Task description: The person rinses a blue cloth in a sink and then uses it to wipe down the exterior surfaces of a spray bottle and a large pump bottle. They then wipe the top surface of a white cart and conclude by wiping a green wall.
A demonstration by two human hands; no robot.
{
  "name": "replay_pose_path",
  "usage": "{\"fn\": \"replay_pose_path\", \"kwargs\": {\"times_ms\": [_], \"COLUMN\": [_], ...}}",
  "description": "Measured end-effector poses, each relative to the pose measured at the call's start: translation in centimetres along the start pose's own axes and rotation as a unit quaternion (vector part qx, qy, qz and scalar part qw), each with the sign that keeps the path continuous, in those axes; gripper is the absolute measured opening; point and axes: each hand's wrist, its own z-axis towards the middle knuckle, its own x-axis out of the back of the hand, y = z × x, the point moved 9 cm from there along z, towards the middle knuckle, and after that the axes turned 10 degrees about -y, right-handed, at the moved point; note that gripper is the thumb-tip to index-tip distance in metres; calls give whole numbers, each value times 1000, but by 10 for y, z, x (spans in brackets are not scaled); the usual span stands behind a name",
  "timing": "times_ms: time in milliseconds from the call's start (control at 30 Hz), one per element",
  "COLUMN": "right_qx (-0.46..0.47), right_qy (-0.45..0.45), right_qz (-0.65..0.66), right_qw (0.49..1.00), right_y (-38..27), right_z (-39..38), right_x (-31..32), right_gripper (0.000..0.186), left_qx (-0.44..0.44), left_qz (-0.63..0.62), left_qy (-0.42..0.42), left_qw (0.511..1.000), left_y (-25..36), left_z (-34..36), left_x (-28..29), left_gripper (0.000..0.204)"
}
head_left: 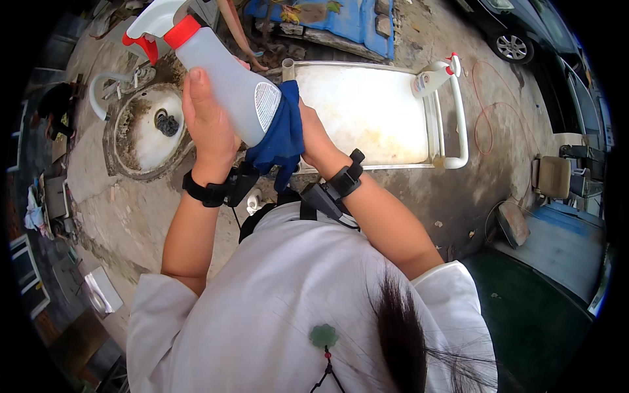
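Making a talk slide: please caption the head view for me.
Left hand grips a spray bottle, right hand holds a blue cloth against it; a stained basin at left.

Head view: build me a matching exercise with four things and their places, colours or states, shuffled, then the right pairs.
Things
1. Held spray bottle
2. Cloth
3. Second spray bottle
4. Round basin

Descriptions
A. By the far right corner of the white panel
B. Left of the hands, a dark clump inside it
C. Red collar, in the grip of the left hand
D. Dark blue, between the right hand and a bottle's lower end

Pairs: 1-C, 2-D, 3-A, 4-B
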Motion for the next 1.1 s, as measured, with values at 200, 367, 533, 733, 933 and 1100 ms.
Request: {"fn": "replay_pose_path", "kwargs": {"times_ms": [200, 367, 533, 733, 933, 1100], "right_qx": [8, 319, 474, 417, 447, 403], "right_qy": [-136, 112, 32, -57, -104, -87], "right_qz": [195, -234, -498, -568, -504, -541], "right_qw": [971, 912, 725, 707, 732, 733], "right_y": [-18, -80, -86, -76, -96, -100], "right_z": [-14, -54, -88, -75, -56, -50], "right_x": [-20, 9, -43, -68, -93, -108], "right_gripper": [39, 23, 62, 71, 68, 56], "left_qx": [-16, 72, 142, 119, 68, 43], "left_qz": [-94, 48, -52, -105, -103, -153], "left_qy": [-60, 30, 110, 74, -129, -60], "left_qw": [994, 996, 982, 984, 984, 986], "left_y": [10, -3, -22, -21, -20, -12], "left_z": [15, -1, 5, 2, -9, -12], "left_x": [-1, 22, 22, 11, -23, -6], "left_gripper": [58, 63, 44, 30, 42, 43]}}
